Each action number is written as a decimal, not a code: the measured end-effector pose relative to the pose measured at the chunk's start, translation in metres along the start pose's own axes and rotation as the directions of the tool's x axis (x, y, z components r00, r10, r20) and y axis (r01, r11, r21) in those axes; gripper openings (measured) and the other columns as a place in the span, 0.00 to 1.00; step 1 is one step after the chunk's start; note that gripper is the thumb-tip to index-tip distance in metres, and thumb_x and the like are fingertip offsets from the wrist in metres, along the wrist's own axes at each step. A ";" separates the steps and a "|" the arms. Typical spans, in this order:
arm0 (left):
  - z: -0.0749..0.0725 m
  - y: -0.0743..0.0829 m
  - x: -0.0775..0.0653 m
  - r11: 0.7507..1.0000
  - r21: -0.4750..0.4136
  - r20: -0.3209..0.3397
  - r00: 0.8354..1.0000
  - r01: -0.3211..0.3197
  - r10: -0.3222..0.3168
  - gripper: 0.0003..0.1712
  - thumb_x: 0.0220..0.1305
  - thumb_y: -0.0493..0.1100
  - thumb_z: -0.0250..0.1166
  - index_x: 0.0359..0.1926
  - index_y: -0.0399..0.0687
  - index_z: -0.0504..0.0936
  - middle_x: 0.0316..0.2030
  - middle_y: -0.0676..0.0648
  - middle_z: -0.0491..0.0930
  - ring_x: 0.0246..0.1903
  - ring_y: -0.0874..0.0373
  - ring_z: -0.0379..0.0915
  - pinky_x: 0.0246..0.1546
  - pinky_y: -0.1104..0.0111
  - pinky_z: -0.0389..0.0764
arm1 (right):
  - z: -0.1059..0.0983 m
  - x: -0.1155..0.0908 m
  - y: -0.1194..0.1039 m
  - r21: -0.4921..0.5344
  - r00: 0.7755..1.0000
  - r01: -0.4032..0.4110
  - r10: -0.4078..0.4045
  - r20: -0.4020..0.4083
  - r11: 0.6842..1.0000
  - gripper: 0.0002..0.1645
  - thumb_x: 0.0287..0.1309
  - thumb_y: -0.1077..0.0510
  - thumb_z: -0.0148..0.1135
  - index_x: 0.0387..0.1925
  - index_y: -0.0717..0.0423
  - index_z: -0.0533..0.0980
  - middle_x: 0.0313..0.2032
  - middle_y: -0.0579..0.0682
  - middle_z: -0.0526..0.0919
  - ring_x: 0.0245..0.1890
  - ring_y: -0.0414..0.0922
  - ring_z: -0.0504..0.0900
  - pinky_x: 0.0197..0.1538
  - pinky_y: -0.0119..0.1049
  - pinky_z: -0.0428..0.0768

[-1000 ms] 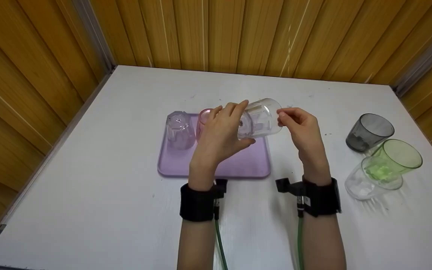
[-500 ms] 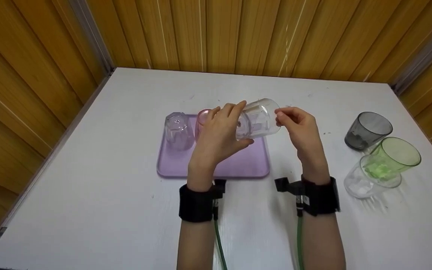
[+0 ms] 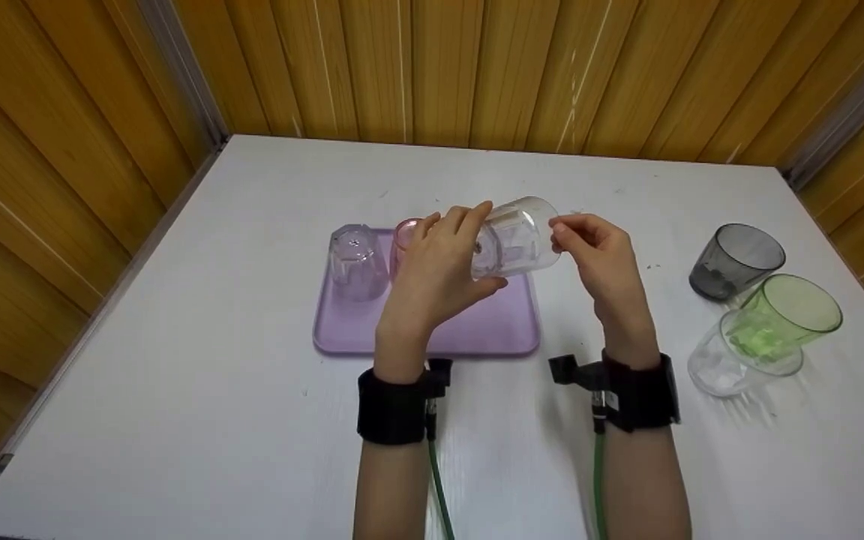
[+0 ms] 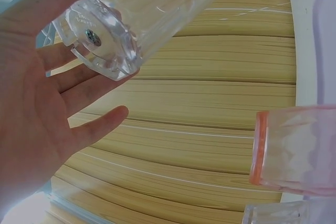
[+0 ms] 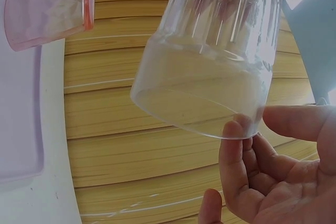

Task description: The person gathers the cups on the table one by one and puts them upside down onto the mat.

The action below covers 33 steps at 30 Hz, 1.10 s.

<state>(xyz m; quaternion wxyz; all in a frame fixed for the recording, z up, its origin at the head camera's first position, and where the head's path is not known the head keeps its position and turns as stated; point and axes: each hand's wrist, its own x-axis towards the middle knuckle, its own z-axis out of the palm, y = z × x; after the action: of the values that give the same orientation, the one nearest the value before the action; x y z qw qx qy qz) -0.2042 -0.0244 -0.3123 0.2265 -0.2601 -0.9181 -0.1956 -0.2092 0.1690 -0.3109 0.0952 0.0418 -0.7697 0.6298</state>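
A clear glass (image 3: 523,236) is held tilted on its side above the tray, base to the left and mouth to the right. My left hand (image 3: 436,266) grips it around the base, thumb below and fingers above; a small dark mark shows on the base in the left wrist view. With thumb and fingertips, my right hand (image 3: 606,259) pinches the rim, as the right wrist view shows. Below lies a purple tray (image 3: 484,334). On it stand an upside-down clear glass (image 3: 358,262) and a pink glass (image 3: 405,234), the latter partly hidden by my left hand.
To the right on the white table (image 3: 214,420) stand a grey glass (image 3: 736,262), a green glass (image 3: 796,307) and a clear glass (image 3: 724,364); the green one overlaps the clear one in view. Wood-look panels (image 3: 439,75) rise behind the table. Green cables (image 3: 439,480) trail from the wrist cameras.
The head view has shifted very slightly. Both hands keep the same hold on the clear glass, and nothing else has visibly moved.
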 end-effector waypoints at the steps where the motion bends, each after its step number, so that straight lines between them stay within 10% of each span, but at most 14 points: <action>1: 0.000 0.000 0.000 1.000 -0.001 0.002 1.000 0.001 -0.001 0.46 0.41 0.54 0.72 0.61 0.45 0.65 0.48 0.47 0.74 0.47 0.55 0.73 0.60 0.59 0.62 | 0.000 0.000 0.000 -0.001 1.000 -0.001 0.001 -0.001 1.000 0.17 0.61 0.62 0.51 0.46 0.74 0.71 0.35 0.46 0.77 0.35 0.41 0.74 0.43 0.27 0.75; 33: -0.004 -0.005 0.000 0.999 0.040 0.015 1.000 0.001 -0.002 0.47 0.41 0.56 0.72 0.61 0.45 0.64 0.49 0.46 0.74 0.49 0.54 0.72 0.60 0.59 0.61 | 0.005 0.003 -0.001 -0.016 1.000 -0.017 0.017 0.002 1.000 0.17 0.62 0.60 0.52 0.46 0.71 0.72 0.34 0.45 0.76 0.35 0.40 0.74 0.44 0.29 0.74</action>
<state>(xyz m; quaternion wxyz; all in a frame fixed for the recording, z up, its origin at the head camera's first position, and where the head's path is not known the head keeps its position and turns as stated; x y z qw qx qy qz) -0.2061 -0.0299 -0.3105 0.2243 -0.2562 -0.9237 -0.1754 -0.2125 0.1637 -0.3105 0.0892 0.0350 -0.7753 0.6243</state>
